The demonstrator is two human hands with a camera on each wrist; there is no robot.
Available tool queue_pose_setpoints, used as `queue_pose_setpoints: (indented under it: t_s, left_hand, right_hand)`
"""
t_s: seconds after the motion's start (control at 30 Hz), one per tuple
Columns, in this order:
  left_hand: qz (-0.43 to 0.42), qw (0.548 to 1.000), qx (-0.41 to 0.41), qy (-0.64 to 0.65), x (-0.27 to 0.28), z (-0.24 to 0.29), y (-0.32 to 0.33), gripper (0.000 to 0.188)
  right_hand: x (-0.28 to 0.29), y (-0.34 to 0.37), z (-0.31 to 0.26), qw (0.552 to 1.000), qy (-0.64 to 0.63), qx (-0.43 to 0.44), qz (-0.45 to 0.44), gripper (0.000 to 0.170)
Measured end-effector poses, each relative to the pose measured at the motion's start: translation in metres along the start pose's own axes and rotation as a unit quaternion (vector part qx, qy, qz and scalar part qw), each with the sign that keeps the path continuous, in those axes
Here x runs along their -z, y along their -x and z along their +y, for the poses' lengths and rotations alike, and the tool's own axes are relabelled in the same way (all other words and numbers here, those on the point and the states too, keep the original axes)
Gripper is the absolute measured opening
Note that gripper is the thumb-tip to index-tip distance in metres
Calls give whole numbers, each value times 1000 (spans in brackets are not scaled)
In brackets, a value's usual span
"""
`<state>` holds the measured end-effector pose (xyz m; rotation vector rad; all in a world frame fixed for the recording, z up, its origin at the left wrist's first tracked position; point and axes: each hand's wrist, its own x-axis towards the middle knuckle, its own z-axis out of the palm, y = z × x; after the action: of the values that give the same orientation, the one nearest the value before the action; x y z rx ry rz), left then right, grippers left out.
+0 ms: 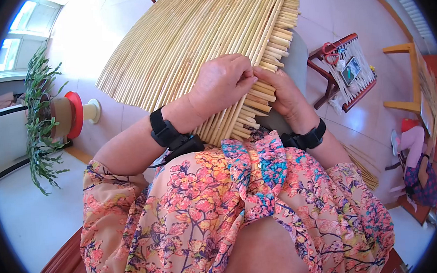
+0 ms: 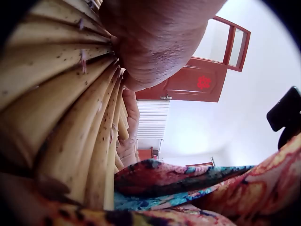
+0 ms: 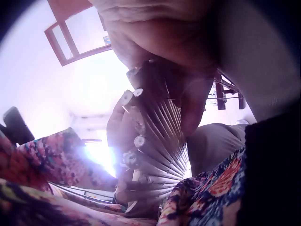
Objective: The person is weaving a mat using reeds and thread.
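Observation:
A mat of pale reed stalks (image 1: 188,43) slopes over the lap, bound by thin rows of stitching, its uneven stalk ends along the right edge. At that edge, the left hand (image 1: 223,82) lies on top with curled fingers, thumb and forefinger pinching close to a stitched row; any thread between them is too small to tell. The right hand (image 1: 285,95) grips the stalk ends, thumb on top, fingers partly hidden beneath. Both hands' fingertips nearly meet. In the left wrist view the left hand (image 2: 160,42) presses against the stalks (image 2: 61,89). The right hand (image 3: 160,37) is above the stalk ends (image 3: 139,141).
A woven stool (image 1: 358,85) at the right holds red-handled scissors (image 1: 330,52) and a phone (image 1: 351,71). Loose stalks (image 1: 363,170) lie on the floor. A plant (image 1: 42,117) and red spool (image 1: 75,115) stand left. Another person (image 1: 421,174) sits at the far right, near a wooden frame (image 1: 412,105).

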<state>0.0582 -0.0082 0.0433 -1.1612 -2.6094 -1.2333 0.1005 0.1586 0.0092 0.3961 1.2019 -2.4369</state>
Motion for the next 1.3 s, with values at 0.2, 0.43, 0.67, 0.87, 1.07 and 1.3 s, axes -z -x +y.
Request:
queue_pose_setpoints:
  t_s: [0.2,0.43,0.67,0.87,1.07,1.3]
  left_hand:
    - [36,997,-62,-39,-5,2,2,17]
    - [43,994,-93,-43,-4,5,4,18]
    - [22,993,-86,-72,-3,7,6,17]
    - [25,994,-87,-57,-4,5,7,17]
    - [46,994,-93,-31,-5,5,7,17]
    - [60,991,-112,-45,-7,6,6,18]
  right_hand:
    - [-2,5,0,1000,-2,8,-15,31]
    - [2,5,4,998,1,36,-47,33]
    - [1,6,5,997,2,61,-45,33]
    - [0,8,3,998,5,53,-41,32]
    - [0,6,-1,999,19,23,-36,32]
    - [-2,5,-6,1000,23,-8,-13,33]
